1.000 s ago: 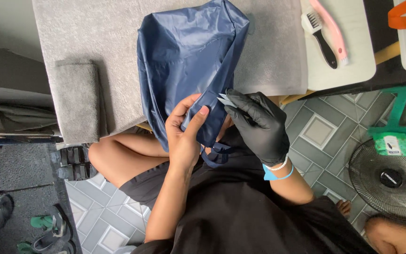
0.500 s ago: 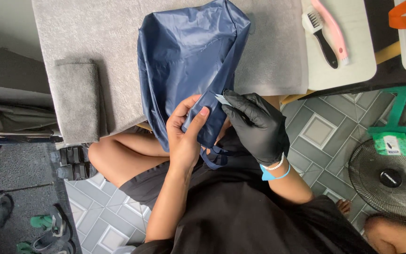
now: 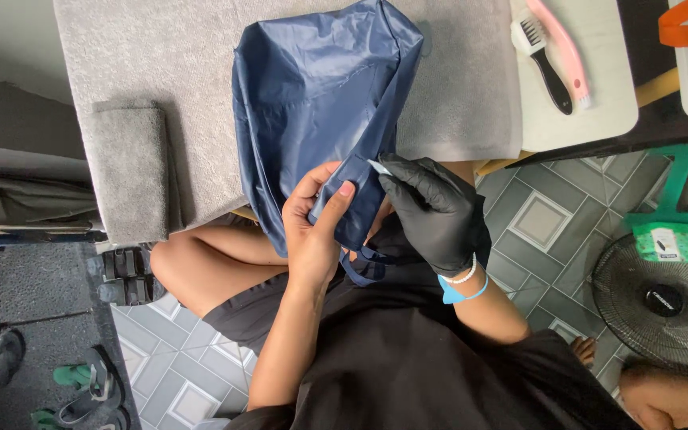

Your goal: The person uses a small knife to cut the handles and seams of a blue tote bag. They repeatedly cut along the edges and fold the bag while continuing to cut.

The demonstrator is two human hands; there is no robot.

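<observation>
A navy blue nylon bag (image 3: 320,103), shiny and creased, lies on the grey felt-covered table (image 3: 153,56), its lower edge hanging off the near side toward the seated person's lap, with a dark strap loop dangling beneath it. Left of the bag a folded grey cloth (image 3: 129,171) rests at the table's edge. Right of the bag, on a white board (image 3: 599,119), lie a pink-handled brush (image 3: 568,56) and a black-handled brush (image 3: 547,64). Below the bag the floor is grey patterned tile; far to the bag's lower right stands a black fan (image 3: 662,302), and to its lower left lie sandals (image 3: 81,390).

The bare left hand (image 3: 312,231) pinches the bag's lower edge, thumb over the fabric and fingers curled behind. The black-gloved right hand (image 3: 435,211) is closed around a small pale blade-like tool (image 3: 379,167), its tip touching the bag's edge just above the left thumb.
</observation>
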